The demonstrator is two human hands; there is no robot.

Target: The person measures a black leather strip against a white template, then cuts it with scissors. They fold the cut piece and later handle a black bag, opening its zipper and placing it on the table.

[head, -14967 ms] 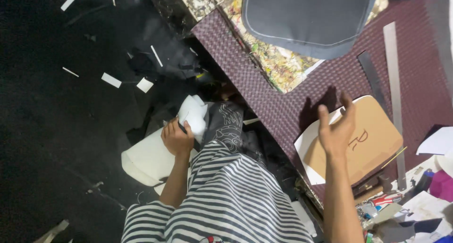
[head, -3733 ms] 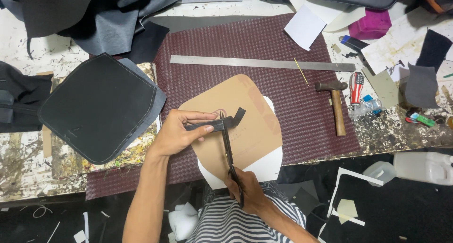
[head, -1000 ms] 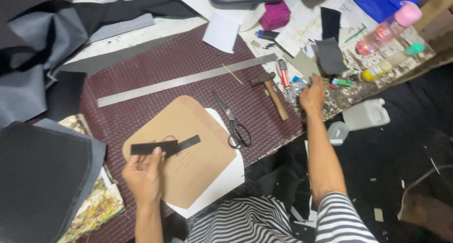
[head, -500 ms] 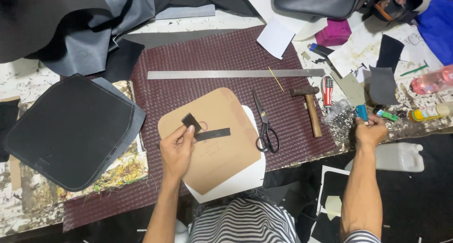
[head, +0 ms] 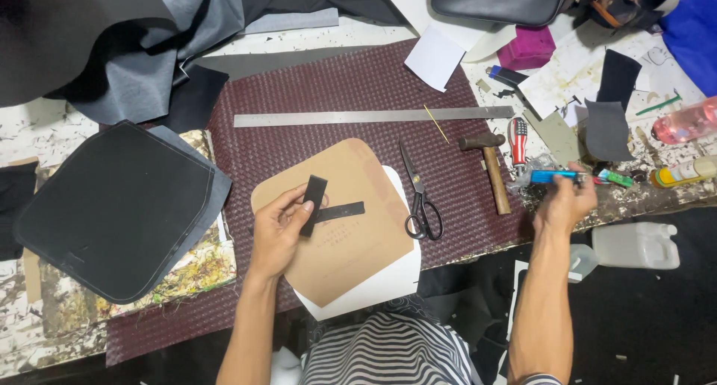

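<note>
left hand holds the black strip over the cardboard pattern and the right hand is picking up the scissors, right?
Not quite. The head view shows the right hand holding a blue lighter at the bench edge; the scissors lie untouched on the mat. The left hand does hold the black strip over the cardboard pattern.

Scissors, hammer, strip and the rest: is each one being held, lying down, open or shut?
Black-handled scissors: lying on the mat, blades shut.
Wooden-handled hammer: lying flat, untouched.
Long steel ruler: lying flat across the woven maroon mat.
Black leather strip: pinched in the left hand.
Small blue tube-shaped object: gripped by the right hand.
Tan card template: lying flat.
</note>
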